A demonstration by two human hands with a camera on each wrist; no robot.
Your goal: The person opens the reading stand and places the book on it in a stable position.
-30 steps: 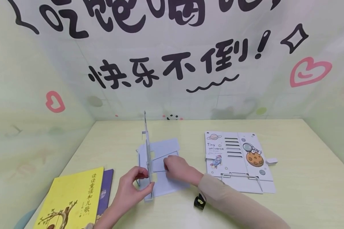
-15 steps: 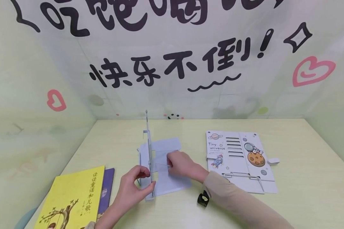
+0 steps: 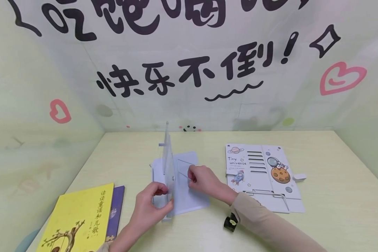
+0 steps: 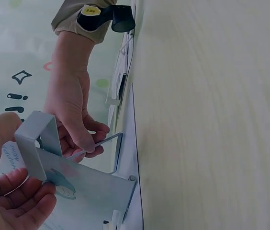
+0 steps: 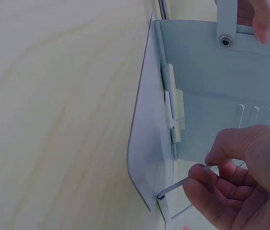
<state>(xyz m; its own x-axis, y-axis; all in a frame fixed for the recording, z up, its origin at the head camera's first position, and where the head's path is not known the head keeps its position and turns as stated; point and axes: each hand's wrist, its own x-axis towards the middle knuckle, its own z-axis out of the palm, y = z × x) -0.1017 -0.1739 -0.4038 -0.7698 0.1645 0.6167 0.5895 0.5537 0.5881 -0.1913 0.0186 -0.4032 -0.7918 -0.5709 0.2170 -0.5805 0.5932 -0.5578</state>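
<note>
A pale metal book stand [image 3: 169, 164] is unfolded on the table, its back panel upright and seen nearly edge-on from the head. Its flat base plate [image 3: 192, 204] lies to the right of the panel. My left hand [image 3: 149, 203] grips the panel's near edge between thumb and fingers, beside a bent side clip [image 4: 29, 148]. My right hand [image 3: 204, 182] pinches the thin wire support [image 5: 173, 187] between thumb and forefinger, above the base. One end of that wire meets the base's edge in the right wrist view.
A second book stand [image 3: 258, 168], printed with an astronaut and a rocket, lies folded at the right. Yellow [image 3: 82, 213] and purple books [image 3: 116, 210] are stacked at the left. A black strap-like item [image 3: 230, 223] hangs by my right sleeve. A printed curtain [image 3: 189, 70] stands behind the table.
The upright panel has shifted a little right and turned, showing more of its face. My right hand has moved slightly right with the wire support, which now angles up from the base.
</note>
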